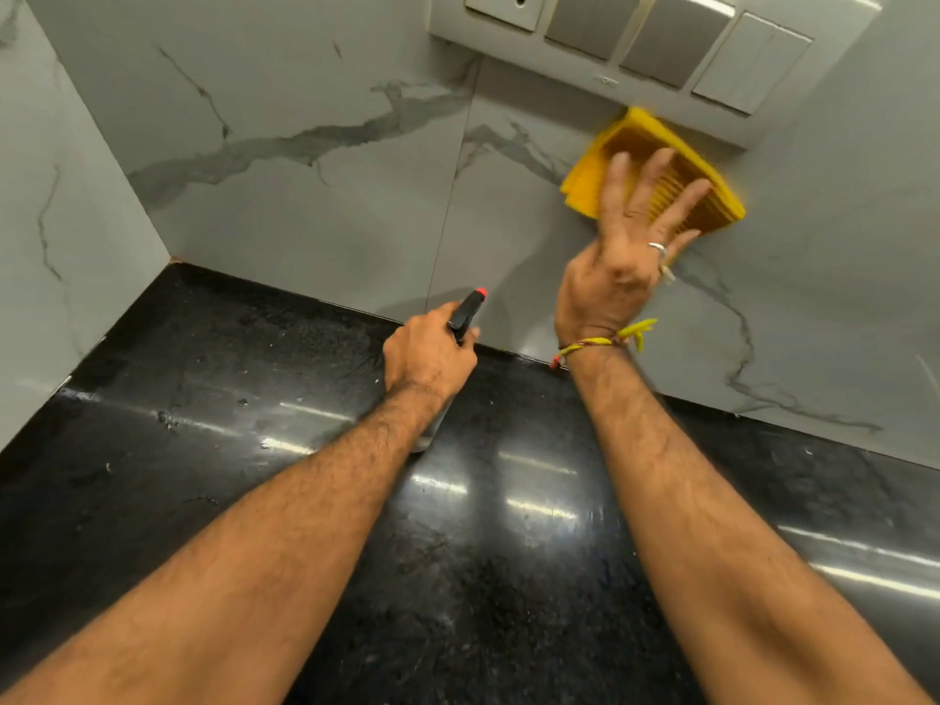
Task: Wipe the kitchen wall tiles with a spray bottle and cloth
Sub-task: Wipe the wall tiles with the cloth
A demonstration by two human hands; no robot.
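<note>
A folded yellow cloth (630, 145) lies flat against the grey marble-look wall tiles (315, 160), just under the switch panel. My right hand (618, 256) presses it to the wall with straight, spread fingers. My left hand (432, 356) grips a spray bottle (467, 313) by its black head, whose red nozzle tip points at the wall. The bottle's body is mostly hidden under my hand and forearm, just above the black counter.
A white switch and socket panel (656, 48) sits on the wall directly above the cloth. A glossy black stone counter (244, 450) runs below the tiles. A second tiled wall (61, 236) closes the corner on the left.
</note>
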